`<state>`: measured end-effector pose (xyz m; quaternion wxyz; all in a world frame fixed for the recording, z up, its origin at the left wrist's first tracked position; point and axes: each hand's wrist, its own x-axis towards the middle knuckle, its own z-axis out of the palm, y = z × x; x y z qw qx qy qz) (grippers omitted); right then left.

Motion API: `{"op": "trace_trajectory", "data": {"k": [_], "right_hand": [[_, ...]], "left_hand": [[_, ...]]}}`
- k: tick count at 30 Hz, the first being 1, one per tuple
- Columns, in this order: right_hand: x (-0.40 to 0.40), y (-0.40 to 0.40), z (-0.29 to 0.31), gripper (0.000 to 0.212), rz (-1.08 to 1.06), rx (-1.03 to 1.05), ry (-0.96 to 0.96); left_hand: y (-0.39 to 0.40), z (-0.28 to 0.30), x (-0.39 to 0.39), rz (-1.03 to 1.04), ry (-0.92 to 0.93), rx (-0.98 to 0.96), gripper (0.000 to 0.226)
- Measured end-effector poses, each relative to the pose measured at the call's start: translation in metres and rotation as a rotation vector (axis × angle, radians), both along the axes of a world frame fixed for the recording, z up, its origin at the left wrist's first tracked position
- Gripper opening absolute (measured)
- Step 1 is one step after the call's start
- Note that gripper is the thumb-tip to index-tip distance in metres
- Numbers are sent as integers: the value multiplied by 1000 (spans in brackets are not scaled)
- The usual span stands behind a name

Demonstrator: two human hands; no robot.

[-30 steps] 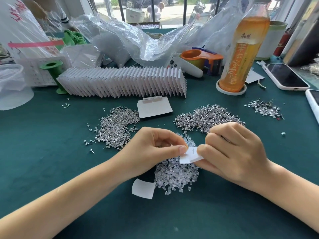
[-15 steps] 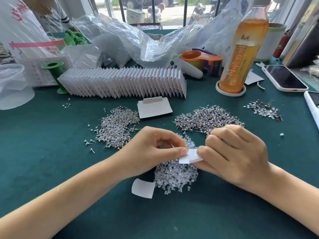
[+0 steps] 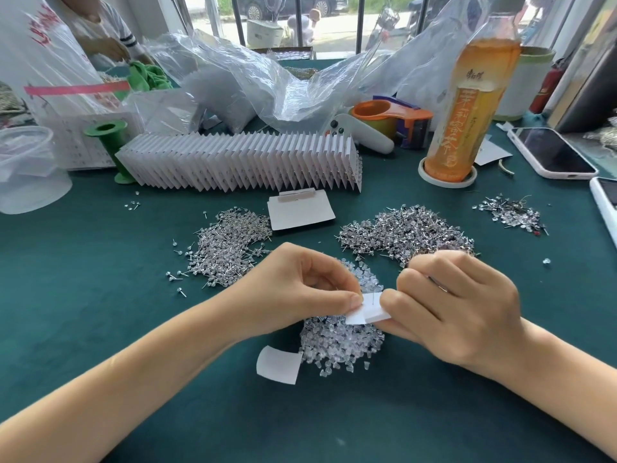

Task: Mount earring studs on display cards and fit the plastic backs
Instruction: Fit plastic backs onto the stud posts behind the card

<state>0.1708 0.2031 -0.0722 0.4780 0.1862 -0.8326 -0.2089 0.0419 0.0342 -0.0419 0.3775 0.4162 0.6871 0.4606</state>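
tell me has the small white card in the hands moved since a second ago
No. The small white card stays over the pile of clear plastic backs, the same way from the loose white card on the table.

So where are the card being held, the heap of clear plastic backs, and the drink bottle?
card (image 3: pixel 369 312), head view, on its bare white face.
plastic backs (image 3: pixel 337 342), head view, middle of the heap.
drink bottle (image 3: pixel 467 118), head view, on the orange label.
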Motion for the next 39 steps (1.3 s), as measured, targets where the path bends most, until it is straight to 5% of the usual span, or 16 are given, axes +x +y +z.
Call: {"op": "trace_trajectory", "data": {"k": [33, 39], "right_hand": [[-1, 3, 0, 28, -24, -10, -2], [-2, 3, -2, 39, 11, -110, -6]], "left_hand": [[0, -3, -9, -19, 115, 90, 2], [-5, -12, -46, 313, 548, 154, 4]]}}
